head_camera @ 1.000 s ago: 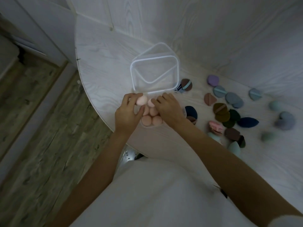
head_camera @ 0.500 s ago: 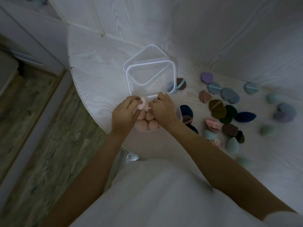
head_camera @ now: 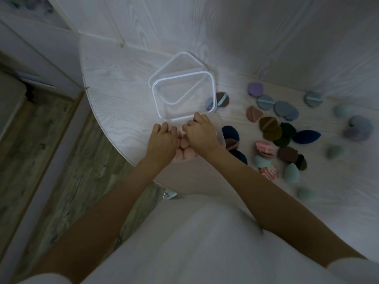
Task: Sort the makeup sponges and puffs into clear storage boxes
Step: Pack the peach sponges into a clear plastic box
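The pink makeup sponges (head_camera: pixel 185 153) are sitting in a small clear box (head_camera: pixel 219 138) at the near edge of the white wood-grain table (head_camera: pixel 114 103), and both hands are lying directly over them, so only a few rounded pink shapes are showing in the gap between the wrists. The left hand (head_camera: pixel 163 141) is resting knuckles-up on the left side of the cluster, its fingers curling down and forward; what the fingertips are touching is hidden under the hand. The right hand (head_camera: pixel 202 134) is covering the right side of the cluster, fingers bent tightly with the knuckles reaching toward the near rim of the empty clear storage box (head_camera: pixel 213 87), which is standing just beyond both hands. Whether either hand is pinching a sponge or only pressing on the pile cannot be told. A clear lid (head_camera: pixel 164 66) is lying under or behind that empty box, turned at an angle to it.

To the right of the right hand, loose puffs and sponges are lying scattered on the table: a navy puff (head_camera: pixel 230 132) just beside the small box, a brown puff with a pale blue strap (head_camera: pixel 222 99) touching the empty box's right wall, a lilac puff (head_camera: pixel 255 89), grey-blue puffs (head_camera: pixel 285 108), an olive puff (head_camera: pixel 268 125), a dark blue teardrop sponge (head_camera: pixel 306 136), a pink marbled sponge (head_camera: pixel 264 148) and a mint egg-shaped sponge (head_camera: pixel 291 173).

No writing is legible anywhere.
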